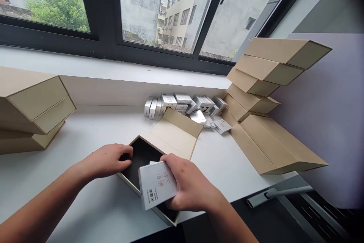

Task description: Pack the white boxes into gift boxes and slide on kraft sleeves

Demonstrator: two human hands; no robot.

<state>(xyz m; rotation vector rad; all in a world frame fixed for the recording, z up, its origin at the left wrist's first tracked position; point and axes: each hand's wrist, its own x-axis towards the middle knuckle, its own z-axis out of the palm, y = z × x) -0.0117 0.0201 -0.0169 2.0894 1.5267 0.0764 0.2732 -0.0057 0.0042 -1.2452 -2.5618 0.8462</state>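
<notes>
An open beige box (162, 212) with a dark interior lies on the white table, its lid (173, 133) folded back away from me. My left hand (113, 161) is at the box's left end, fingers and thumb curled over the rim. Above the box's right part, my right hand (190, 186) grips a small white box (156, 188) with dark and orange print, tilted. A pale edge behind it may be a second small box, mostly hidden. Beyond the lid, several similar small white boxes (169, 100) lie in a loose pile, some stacked, some standing.
Several closed beige boxes (270, 61) are stacked in a staggered pile on the right. More beige boxes (34, 102) stand at the left. A white sill (93, 65) and dark-framed windows run behind the table. Past its right front edge is a white metal tube (287, 192).
</notes>
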